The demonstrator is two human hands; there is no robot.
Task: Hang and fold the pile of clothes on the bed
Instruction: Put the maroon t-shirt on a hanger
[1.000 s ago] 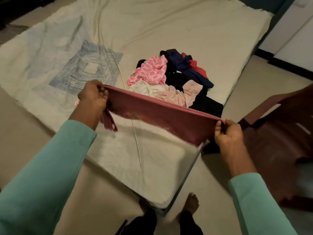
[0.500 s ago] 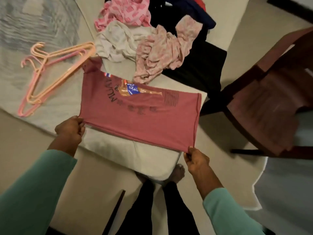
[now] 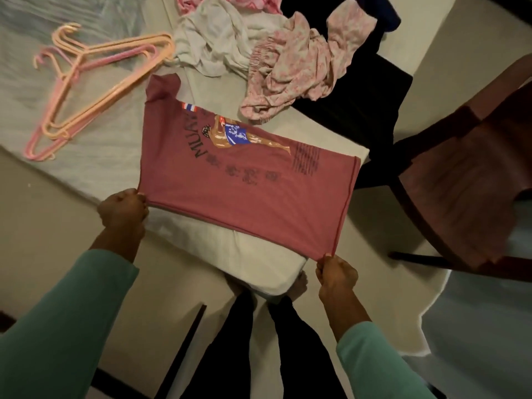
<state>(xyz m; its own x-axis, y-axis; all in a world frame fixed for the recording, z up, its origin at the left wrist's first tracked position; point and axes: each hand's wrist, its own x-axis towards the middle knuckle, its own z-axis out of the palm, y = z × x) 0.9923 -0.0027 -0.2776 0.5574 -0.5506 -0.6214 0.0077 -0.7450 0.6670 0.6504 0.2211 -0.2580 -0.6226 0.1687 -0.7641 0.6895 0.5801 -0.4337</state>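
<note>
Hands are both gripping the pink-red T-shirt (image 3: 244, 191): left hand (image 3: 122, 213) is clenching its near-left corner, right hand (image 3: 336, 273) is pinching the near-right hem corner. T-shirt is lying print-up across the near corner of the bed (image 3: 259, 266), its right end overhanging the edge. Pile of clothes (image 3: 288, 59) is sitting just beyond it on the bed. Pink and peach hangers (image 3: 95, 90) are lying to the left, apart from the shirt. Dark red chair (image 3: 466, 174) is standing beside the bed on the right.
</note>
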